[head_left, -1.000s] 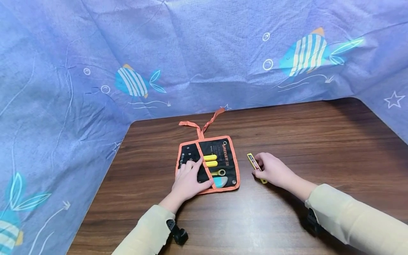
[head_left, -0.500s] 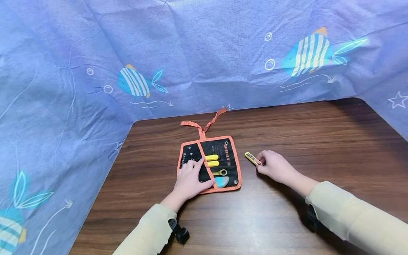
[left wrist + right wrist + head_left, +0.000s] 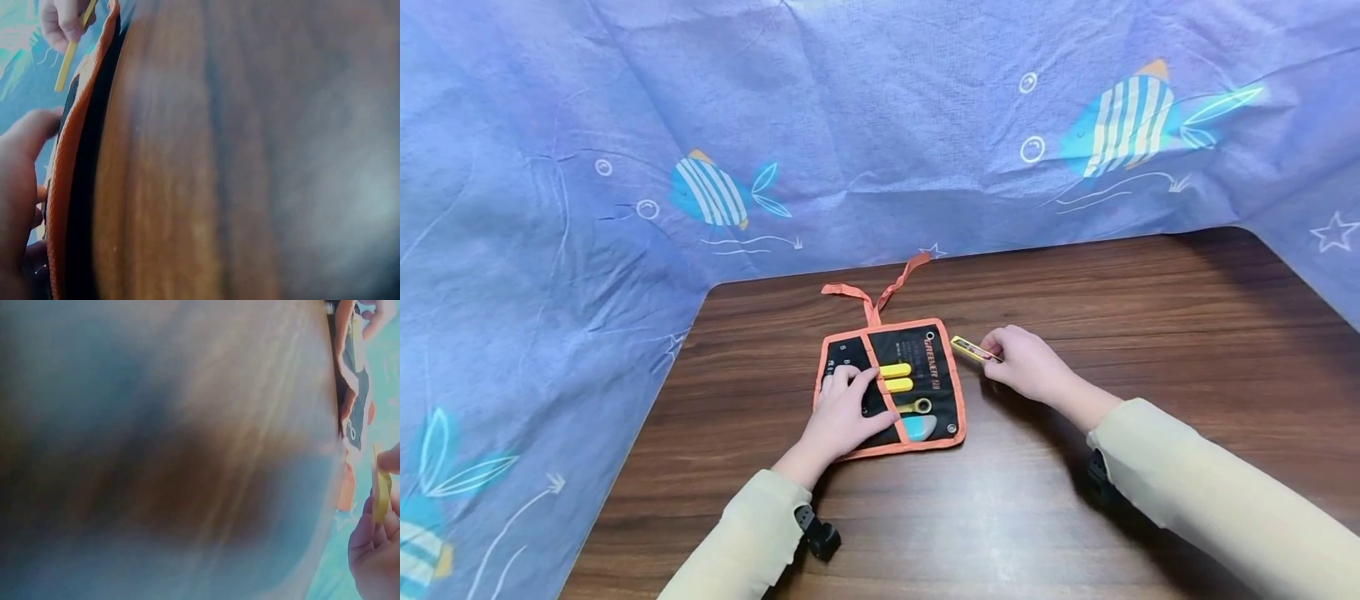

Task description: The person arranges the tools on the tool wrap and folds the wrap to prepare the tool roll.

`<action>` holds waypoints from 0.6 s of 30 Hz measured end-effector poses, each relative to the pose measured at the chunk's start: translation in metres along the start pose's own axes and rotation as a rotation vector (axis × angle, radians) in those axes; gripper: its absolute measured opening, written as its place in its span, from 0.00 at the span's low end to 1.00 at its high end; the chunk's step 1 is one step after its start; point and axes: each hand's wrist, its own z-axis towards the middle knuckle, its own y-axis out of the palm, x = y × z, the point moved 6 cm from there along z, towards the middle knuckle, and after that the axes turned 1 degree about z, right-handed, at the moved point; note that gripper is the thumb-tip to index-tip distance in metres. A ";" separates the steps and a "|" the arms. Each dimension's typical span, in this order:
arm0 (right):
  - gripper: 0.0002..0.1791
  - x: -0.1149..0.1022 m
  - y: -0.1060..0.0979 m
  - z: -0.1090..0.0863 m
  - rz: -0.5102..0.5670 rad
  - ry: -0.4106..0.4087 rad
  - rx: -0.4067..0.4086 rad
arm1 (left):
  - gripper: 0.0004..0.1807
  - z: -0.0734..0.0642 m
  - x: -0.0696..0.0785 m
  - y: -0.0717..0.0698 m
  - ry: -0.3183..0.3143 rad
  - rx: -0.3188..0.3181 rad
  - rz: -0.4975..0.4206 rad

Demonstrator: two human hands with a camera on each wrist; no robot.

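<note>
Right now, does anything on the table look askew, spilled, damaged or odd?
Nothing looks spilled or damaged. The tool pouch lies open, its orange ties slightly twisted, hardly odd; the right hand holds a slim yellow item beside it.

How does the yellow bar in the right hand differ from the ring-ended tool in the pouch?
The right hand holds the yellow bar; the ring-ended tool sits in the pouch. The yellow bar's visible end is squared; the ring-ended tool's is round. Both show yellow.

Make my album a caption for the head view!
Left hand on orange-trimmed black fabric pouch, right hand pinching slim yellow-edged bar.
</note>
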 end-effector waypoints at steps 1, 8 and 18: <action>0.11 -0.003 0.002 0.003 0.000 -0.007 -0.007 | 0.39 0.001 -0.001 -0.001 0.006 0.008 0.018; 0.10 -0.020 0.011 0.018 -0.009 -0.067 -0.032 | 0.33 0.007 -0.009 -0.007 0.014 0.042 0.075; 0.10 -0.036 0.024 0.036 -0.013 -0.144 -0.106 | 0.30 0.017 -0.015 -0.003 0.000 0.040 -0.037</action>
